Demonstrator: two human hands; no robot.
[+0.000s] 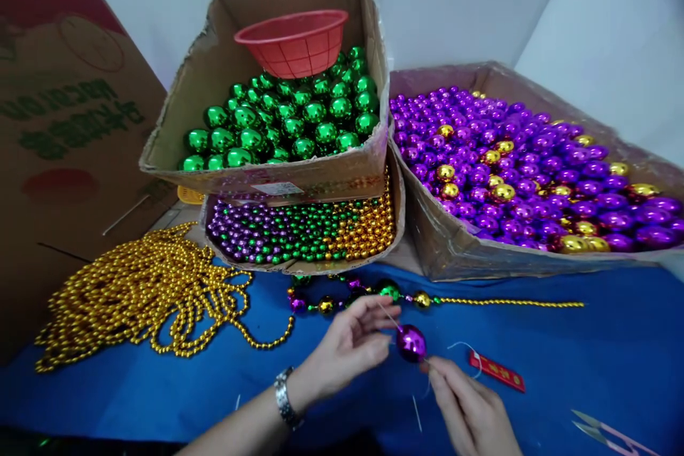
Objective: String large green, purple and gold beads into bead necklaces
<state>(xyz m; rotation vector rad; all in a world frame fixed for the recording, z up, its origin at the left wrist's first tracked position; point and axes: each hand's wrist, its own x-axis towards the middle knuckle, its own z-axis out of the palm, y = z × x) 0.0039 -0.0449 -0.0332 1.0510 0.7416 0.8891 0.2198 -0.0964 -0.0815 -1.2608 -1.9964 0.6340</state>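
Note:
A large shiny purple bead [411, 343] sits on a thin, straight needle [391, 318] that sticks out toward the upper left. My right hand [470, 406] pinches the needle's other end, just below the bead. My left hand [353, 345] is beside the bead with its thumb and fingers apart, the needle's tip close to its fingertips. White thread [464, 346] loops out near my right hand. Behind my hands lies a strung garland [325, 306] of purple, green and gold beads, ending in a gold bead strand [513, 302].
Gold bead strands [144, 292] are heaped left on the blue cloth [214, 399]. Boxes hold green balls [288, 128], small mixed beads [304, 231] and purple-gold balls [507, 171]. A red basket [299, 43] rests on the green balls. A red tag [499, 370] and scissors [603, 433] lie right.

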